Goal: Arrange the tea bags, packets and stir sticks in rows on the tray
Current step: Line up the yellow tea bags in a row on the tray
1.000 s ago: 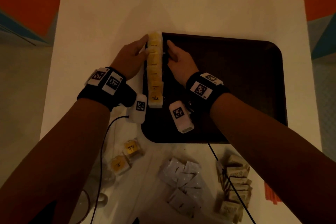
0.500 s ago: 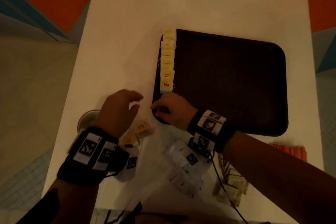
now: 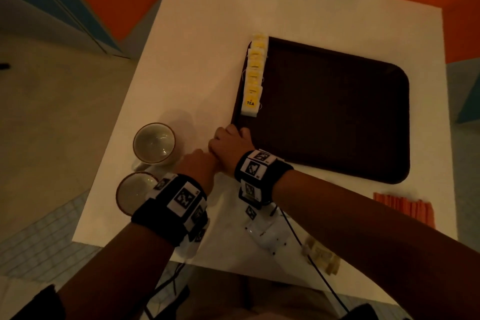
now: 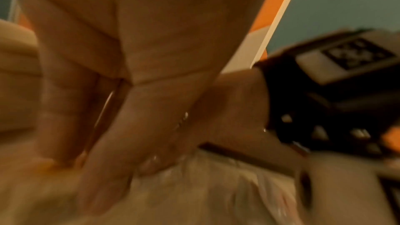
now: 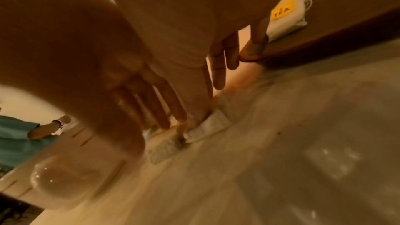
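I see both hands close together on the white table (image 3: 197, 65), at the near left corner of the dark tray (image 3: 337, 117). My right hand (image 3: 230, 149) has its fingers pointing down, and in the right wrist view its fingertips (image 5: 195, 117) press on a loose tea bag (image 5: 213, 125) lying flat on the table; whether they pinch it I cannot tell. A second loose tea bag (image 5: 164, 150) lies just beside it, under the left hand's fingers. My left hand (image 3: 198, 163) touches the right hand's side, fingers reaching down; its wrist view is too blurred to tell what they hold. Beyond the right hand, a row of yellow-labelled tea bags (image 3: 253, 78) runs along the tray's left edge. Two cups (image 3: 153, 144) stand left of the left hand. Orange stir sticks (image 3: 405, 209) lie well to the right of the right arm, with brown packets (image 3: 323, 258) nearer me.
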